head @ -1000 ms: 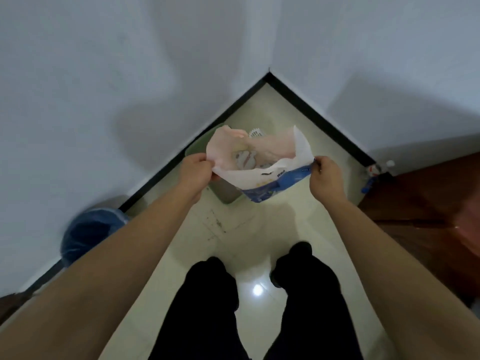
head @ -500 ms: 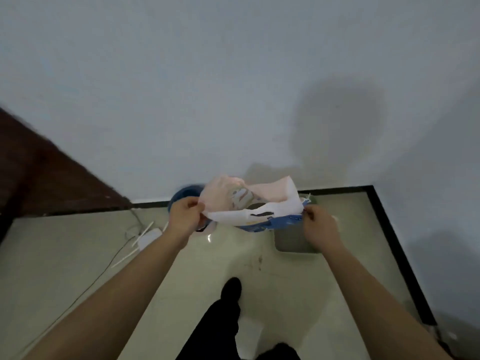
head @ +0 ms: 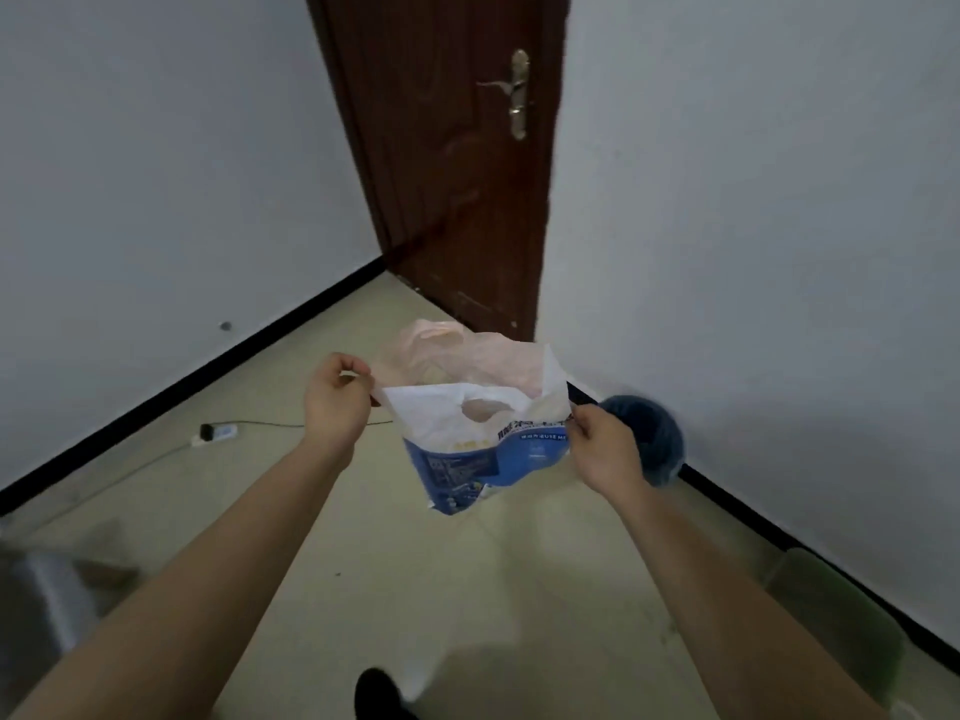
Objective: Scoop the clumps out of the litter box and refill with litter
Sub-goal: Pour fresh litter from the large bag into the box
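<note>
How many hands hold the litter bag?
2. The left hand pinches the litter bag at its top left corner; the right hand grips its right edge.

Beige tile floor [head: 467, 589]: power strip [head: 215, 433], blue bin [head: 652, 439], green box [head: 841, 610].

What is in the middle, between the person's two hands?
In the head view, the white and blue plastic litter bag stretches between the left hand and the right hand, each pinching one top corner.

Two hands [head: 337, 402] [head: 605, 449], one litter bag [head: 467, 449], one blue bin [head: 654, 444], one door [head: 457, 163], one power strip [head: 215, 433].
</note>
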